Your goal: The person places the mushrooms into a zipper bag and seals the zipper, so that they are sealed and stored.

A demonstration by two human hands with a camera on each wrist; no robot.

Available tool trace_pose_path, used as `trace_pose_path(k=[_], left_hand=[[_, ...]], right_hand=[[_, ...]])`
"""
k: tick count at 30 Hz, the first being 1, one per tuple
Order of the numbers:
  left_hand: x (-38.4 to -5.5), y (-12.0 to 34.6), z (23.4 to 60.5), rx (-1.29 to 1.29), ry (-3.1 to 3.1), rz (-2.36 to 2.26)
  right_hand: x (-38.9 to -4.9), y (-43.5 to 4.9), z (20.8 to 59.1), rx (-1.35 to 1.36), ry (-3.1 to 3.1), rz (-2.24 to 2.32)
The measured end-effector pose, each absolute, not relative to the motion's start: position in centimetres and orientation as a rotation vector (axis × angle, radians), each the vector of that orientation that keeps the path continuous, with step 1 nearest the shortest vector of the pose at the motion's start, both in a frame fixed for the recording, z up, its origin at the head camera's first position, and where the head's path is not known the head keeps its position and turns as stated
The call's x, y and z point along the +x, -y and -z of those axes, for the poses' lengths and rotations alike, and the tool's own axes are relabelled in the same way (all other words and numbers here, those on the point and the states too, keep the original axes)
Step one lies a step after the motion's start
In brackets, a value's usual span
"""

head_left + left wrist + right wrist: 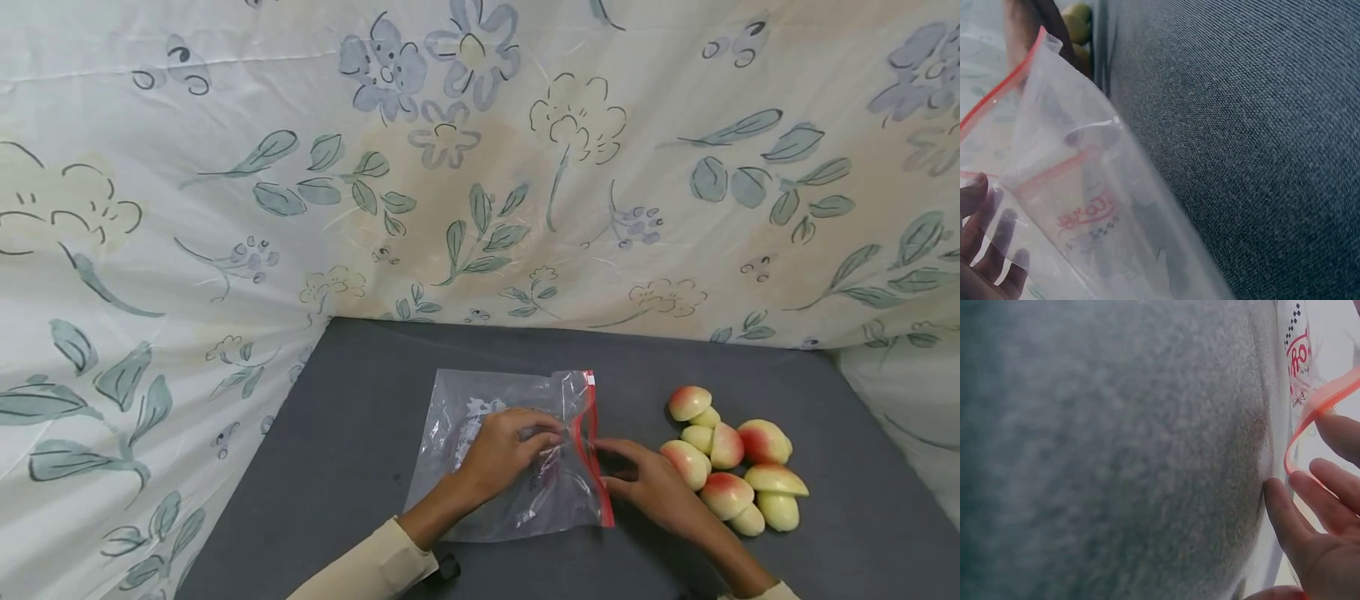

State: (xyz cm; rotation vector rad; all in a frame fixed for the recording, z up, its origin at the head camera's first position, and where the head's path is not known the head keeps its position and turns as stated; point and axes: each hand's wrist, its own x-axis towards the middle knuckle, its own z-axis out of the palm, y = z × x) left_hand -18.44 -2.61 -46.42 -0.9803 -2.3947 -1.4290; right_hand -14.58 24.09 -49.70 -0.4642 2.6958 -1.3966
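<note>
A clear zip bag (510, 500) with a red zip edge (604, 502) and printed lettering lies on the dark tabletop. My left hand (502, 450) pinches the upper film of the bag near its mouth, thumb against fingertips. In the left wrist view the bag's film (1116, 187) stands lifted and bulging, with the left hand (991, 244) at its edge. At the red edge, my right hand (656, 483) has its fingers extended and thumb apart. The right wrist view shows that hand's thumb (1338, 434) touching the red strip (1329, 394), fingertips close by at the bag's mouth.
Several mushroom-shaped pieces (726, 496) with yellow and red caps lie in a cluster just right of the right hand. A small black object (447, 569) is by the left sleeve. Floral cloth (480, 208) hangs behind and beside the grey tabletop (352, 417).
</note>
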Motion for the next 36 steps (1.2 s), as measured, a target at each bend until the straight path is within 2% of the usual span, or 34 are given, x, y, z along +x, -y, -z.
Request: trace_pose_path(k=[10, 19, 26, 36], left_hand=[[-18.4, 3.0, 46.5, -0.951, 2.321, 1.549], [-18.7, 3.1, 46.5, -0.94, 2.293, 1.563], [-18.7, 3.2, 46.5, -0.93, 2.305, 1.554], [-18.4, 3.2, 46.2, -0.869, 2.362, 1.616]], right_hand=[[-13.3, -24.8, 48.9, -0.4, -2.683, 1.466], [-11.9, -25.6, 48.3, -0.467, -2.777, 1.519], [-10.9, -26.2, 47.9, -0.349, -2.766, 1.496], [-9.6, -26.9, 47.3, -0.326, -2.903, 1.511]])
